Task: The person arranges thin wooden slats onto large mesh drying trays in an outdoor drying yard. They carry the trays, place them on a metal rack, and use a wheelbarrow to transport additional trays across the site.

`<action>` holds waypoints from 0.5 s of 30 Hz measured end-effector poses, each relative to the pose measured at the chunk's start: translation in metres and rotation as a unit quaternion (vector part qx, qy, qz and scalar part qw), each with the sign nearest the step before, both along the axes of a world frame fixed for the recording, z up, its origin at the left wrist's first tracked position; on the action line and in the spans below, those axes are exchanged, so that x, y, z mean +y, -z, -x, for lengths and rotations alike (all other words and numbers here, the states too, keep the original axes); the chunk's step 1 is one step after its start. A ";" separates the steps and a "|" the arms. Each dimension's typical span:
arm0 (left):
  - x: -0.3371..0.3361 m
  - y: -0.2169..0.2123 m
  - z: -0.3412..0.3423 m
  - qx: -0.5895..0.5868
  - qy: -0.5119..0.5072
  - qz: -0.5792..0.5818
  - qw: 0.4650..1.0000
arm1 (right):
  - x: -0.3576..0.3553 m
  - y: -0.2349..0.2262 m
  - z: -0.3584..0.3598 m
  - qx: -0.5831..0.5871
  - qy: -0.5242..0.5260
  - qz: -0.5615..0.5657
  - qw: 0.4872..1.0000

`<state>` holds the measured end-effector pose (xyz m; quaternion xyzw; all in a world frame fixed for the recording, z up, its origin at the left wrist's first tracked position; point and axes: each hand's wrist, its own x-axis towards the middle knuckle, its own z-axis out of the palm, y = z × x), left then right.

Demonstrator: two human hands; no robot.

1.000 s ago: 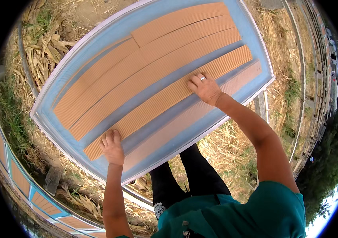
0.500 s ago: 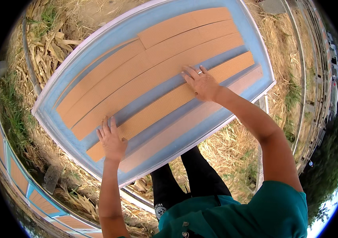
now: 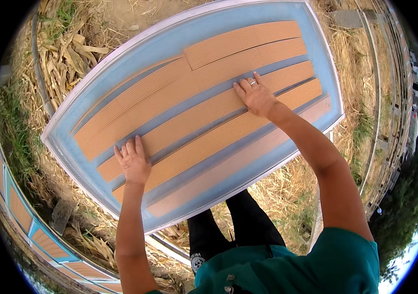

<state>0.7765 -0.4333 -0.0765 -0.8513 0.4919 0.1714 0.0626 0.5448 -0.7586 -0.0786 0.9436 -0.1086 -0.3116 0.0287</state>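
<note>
A large framed mesh tray [image 3: 312, 122] with a pale rim and a bluish screen lies before me, tilted in view. Long orange ribbed strips lie on it in slanting rows. My left hand [image 3: 134, 164] rests near the left end of one ribbed strip [image 3: 194, 117], fingers spread. Toward the right end of that same strip lies my right hand [image 3: 259, 97], a ring on one finger, its fingers stretched over the far edge. Nearer me is another ribbed strip [image 3: 209, 143]. Beyond a bluish gap sits a block of strips [image 3: 164, 100] lying edge to edge.
A pale pinkish band [image 3: 238, 160] runs along the tray's near side. Dry straw [image 3: 287, 183] and corn husks [image 3: 69, 59] cover the ground. More trays with orange strips [image 3: 20, 208] stand at the lower left. A thin pole [image 3: 37, 63] lies beyond the left side.
The strip under my hands has come away from the far block toward me, leaving a wider gap behind it. My right hand has shifted slightly right, my left slightly left.
</note>
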 end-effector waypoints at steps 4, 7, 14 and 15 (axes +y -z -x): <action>0.004 -0.003 -0.019 -0.025 0.021 0.097 0.995 | -0.015 -0.018 -0.006 -0.110 -0.019 0.001 0.994; -0.014 -0.014 -0.033 -0.071 0.035 0.138 0.987 | -0.031 -0.024 -0.018 -0.173 -0.030 0.030 0.984; -0.049 -0.042 -0.068 -0.130 0.009 0.183 0.974 | -0.072 -0.041 -0.060 -0.269 -0.054 0.093 0.957; -0.053 -0.044 -0.075 -0.126 -0.009 0.162 0.979 | -0.076 -0.041 -0.068 -0.275 -0.060 0.111 0.953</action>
